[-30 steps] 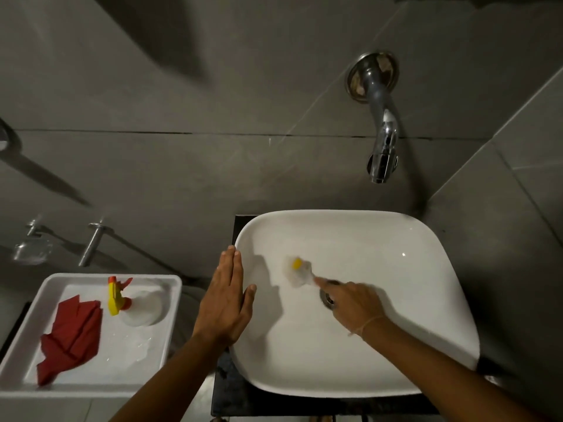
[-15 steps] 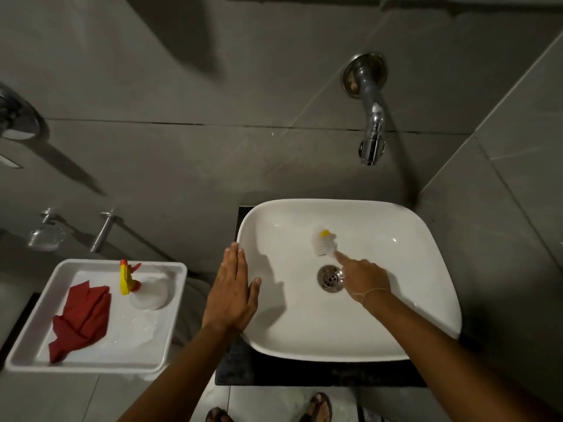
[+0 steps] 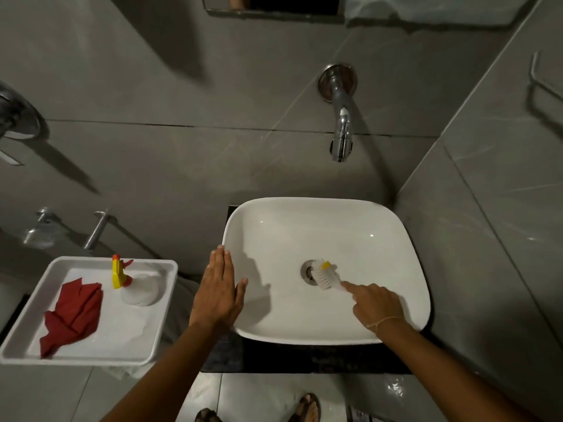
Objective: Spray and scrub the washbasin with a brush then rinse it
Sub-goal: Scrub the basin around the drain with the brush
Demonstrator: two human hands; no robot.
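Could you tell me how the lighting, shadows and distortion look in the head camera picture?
Head view: dim overall, the white basin brightest, with small glints; the left hand throws a hard shadow into the bowl, and the tap throws one down the wall; wide-angle bending curves the tile joints; the brush looks slightly soft in the right hand.

- A dark bench (image 3: 304, 357) carries the white washbasin (image 3: 396, 239).
- A white tray (image 3: 146, 339) left of it holds a red cloth (image 3: 73, 315) and a spray bottle (image 3: 134, 287).
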